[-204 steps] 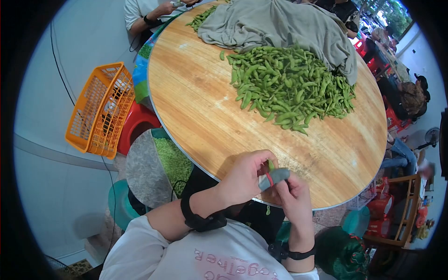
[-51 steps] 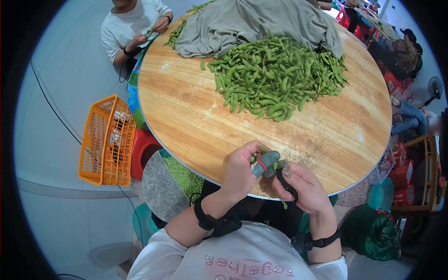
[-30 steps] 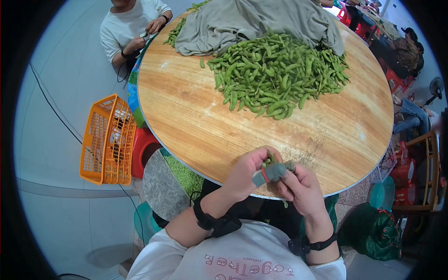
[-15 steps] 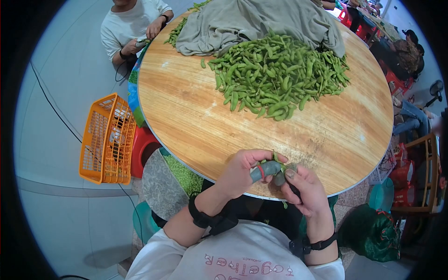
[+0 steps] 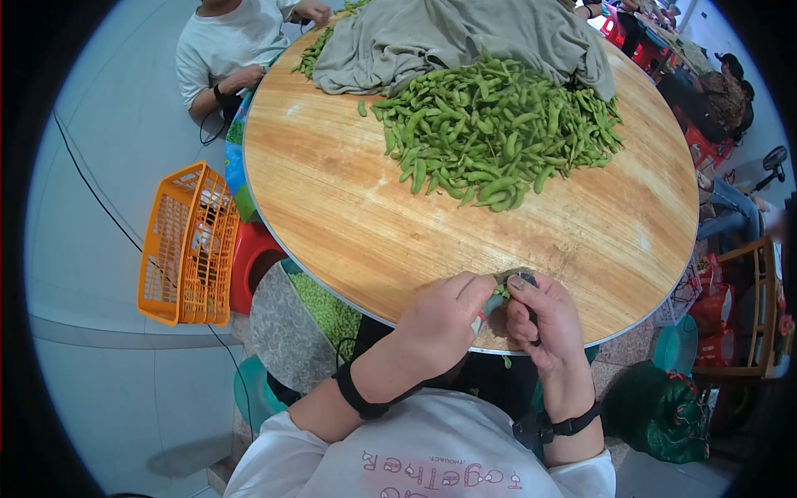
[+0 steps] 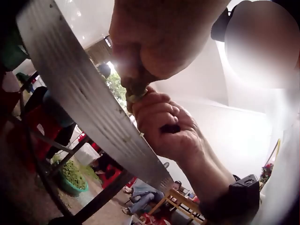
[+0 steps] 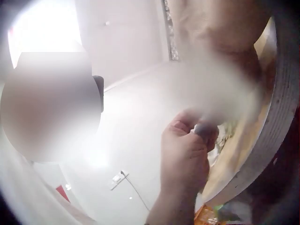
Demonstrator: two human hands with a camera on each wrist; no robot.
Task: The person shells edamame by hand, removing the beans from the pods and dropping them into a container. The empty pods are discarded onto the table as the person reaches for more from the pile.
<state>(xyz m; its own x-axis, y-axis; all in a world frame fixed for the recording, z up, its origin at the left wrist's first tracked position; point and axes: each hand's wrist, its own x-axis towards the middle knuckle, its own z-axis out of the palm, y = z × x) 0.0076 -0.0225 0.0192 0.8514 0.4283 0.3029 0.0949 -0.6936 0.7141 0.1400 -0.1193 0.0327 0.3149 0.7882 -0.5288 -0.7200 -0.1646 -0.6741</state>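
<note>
In the head view, my left hand has its back turned up and pinches a green pod, mostly hidden by the fingers. A grey cover with a red band sits on one of its digits. My right hand meets it at the fingertips, fingers curled round a small dark tool. The left wrist view has the left hand above and the right hand touching it. In the right wrist view, the left hand shows the grey cover; a blur hides the contact.
A pile of green pods lies on the round wooden table, partly under a grey cloth. At the left are an orange crate, a red stool and shelled beans. Another person sits at the far left.
My left hand has rolled over, covering most of the grey cover and pod. The right hand stays close by, fingers curled more. The other person's one hand has reached toward the far pods.
</note>
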